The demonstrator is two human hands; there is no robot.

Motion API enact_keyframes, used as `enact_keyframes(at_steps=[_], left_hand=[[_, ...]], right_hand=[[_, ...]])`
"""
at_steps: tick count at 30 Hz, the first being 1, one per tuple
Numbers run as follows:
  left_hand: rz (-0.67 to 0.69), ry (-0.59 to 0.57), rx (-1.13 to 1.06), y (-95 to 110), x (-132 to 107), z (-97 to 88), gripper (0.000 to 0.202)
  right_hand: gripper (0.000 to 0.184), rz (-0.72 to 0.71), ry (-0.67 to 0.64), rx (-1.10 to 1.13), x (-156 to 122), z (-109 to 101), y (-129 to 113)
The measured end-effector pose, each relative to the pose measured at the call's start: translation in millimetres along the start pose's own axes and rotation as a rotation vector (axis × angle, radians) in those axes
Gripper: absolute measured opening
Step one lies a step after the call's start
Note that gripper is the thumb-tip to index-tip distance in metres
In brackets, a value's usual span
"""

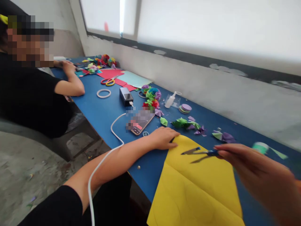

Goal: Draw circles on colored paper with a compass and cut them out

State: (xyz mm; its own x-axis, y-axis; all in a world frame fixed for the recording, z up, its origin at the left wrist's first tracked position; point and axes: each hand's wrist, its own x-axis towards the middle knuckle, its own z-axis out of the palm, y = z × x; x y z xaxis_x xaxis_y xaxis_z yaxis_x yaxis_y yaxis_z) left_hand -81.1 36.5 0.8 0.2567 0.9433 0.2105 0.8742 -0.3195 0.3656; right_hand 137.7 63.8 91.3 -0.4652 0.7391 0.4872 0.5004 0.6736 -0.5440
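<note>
A large creased yellow paper sheet lies on the blue table and hangs over its near edge. My left hand rests with its fingers flat on the sheet's far left corner. My right hand, blurred by motion, is closed on a small pair of blue-handled scissors. The scissors' blades stand apart and point left above the yellow sheet.
A phone with a white cable, a power bank, paper flowers, green and purple paper scraps, a glue bottle, paper discs, a tape ring. Another seated person's arm rests at the far left near red-yellow scissors.
</note>
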Motion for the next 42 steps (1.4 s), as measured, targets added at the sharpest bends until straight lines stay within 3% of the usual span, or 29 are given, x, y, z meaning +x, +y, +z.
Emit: enact_keyframes(at_steps=[3,6,11,20,31,42], left_hand=[[-0.019,0.05,-0.031,-2,-2,1.8,0.045],[-0.029,0.072,-0.051,-4,-4,3.5,0.039],[-0.001,0.07,-0.045,-7,-6,6.3,0.032],[0.043,0.076,-0.078,-14,-3,10.1,0.025],[0.082,0.112,-0.09,-19,1,15.2,0.022],[0.082,0.119,-0.093,-20,0,15.5,0.023]], right_hand=[[0.017,-0.258,-0.105,-0.02,-2,9,-5],[0.014,-0.344,-0.142,-0.042,-3,15,1],[0.012,-0.349,-0.14,-0.083,-5,17,6],[0.01,-0.38,-0.006,-0.095,-2,32,8],[0.014,-0.424,-0.099,-0.034,19,42,9],[0.015,-0.418,-0.076,-0.075,18,41,13]])
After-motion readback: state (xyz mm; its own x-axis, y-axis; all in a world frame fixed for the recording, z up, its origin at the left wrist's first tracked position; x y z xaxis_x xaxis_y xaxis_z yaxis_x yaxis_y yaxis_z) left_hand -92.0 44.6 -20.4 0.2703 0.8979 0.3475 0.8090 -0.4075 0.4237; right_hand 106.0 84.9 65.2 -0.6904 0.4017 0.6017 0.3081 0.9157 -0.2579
